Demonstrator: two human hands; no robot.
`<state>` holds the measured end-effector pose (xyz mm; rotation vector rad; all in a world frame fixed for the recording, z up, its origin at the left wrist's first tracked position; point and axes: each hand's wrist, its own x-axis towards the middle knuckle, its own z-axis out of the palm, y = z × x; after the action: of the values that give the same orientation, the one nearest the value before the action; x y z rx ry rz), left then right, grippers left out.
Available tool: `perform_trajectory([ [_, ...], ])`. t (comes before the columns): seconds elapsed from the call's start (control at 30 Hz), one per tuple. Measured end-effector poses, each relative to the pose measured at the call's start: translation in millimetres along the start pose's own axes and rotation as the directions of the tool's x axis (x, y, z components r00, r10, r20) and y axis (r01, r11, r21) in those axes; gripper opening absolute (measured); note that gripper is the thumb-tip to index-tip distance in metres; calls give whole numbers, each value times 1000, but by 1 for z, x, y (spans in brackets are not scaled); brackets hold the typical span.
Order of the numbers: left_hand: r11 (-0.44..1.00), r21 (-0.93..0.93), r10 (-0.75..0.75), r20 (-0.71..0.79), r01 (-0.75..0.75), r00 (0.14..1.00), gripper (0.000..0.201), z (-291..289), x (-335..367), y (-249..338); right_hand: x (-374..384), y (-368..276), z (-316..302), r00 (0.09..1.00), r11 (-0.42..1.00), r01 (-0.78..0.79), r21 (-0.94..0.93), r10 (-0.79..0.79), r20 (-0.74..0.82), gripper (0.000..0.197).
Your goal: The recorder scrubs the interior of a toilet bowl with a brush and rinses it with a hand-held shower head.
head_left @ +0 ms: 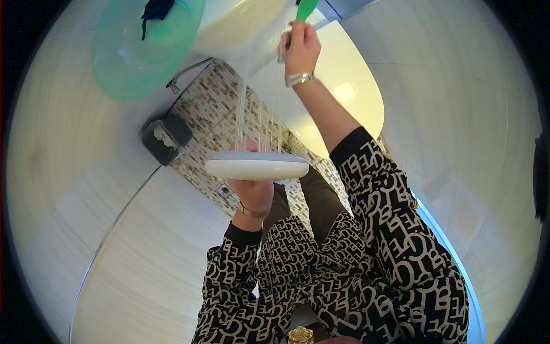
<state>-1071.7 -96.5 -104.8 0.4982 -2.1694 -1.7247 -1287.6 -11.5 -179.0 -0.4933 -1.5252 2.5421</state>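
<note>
My left hand [252, 195] is closed around a white, rounded, disc-like thing [258, 168], seen nearly edge-on with a greyish upper face. Several thin, clear streaks [241, 117] stretch from that face toward the far side; whether they are water or something solid I cannot tell. Farther off and to the right, my right hand [302, 49] grips a green-handled thing [307, 8] whose far end leaves the picture, so its kind is unclear. A pale, see-through patch shows beside the right fingers.
At the far left stands a translucent green basin [126, 63] with a dark cloth [156, 10] in it. Below it sits a grey bin [165, 140] holding crumpled paper. A large glossy white rounded surface [355, 97] lies under my right forearm. The floor [212, 103] is mosaic-tiled.
</note>
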Motion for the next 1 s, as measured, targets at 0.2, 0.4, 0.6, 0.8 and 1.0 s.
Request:
perform_trajectory([
  [0.2,981,-188,-63,-36,55,997,16,15,6,8,-33,-14,9,988,995,68,-71,-57,146,23],
  [0.4,993,-85,-72,152,86,986,26,13,19,27,32,-101,-25,985,684,172,-709,-96,146,27],
  [0.6,997,-64,42,1,-42,999,25,24,29,39,86,-178,-11,914,157,392,-906,-174,366,37],
  [0.8,992,-62,114,26,-112,993,21,34,38,59,102,-180,59,831,-104,554,-826,122,542,36],
  [1.0,972,-55,226,-35,-228,973,20,27,44,63,105,-179,113,742,-104,665,-740,203,638,33],
])
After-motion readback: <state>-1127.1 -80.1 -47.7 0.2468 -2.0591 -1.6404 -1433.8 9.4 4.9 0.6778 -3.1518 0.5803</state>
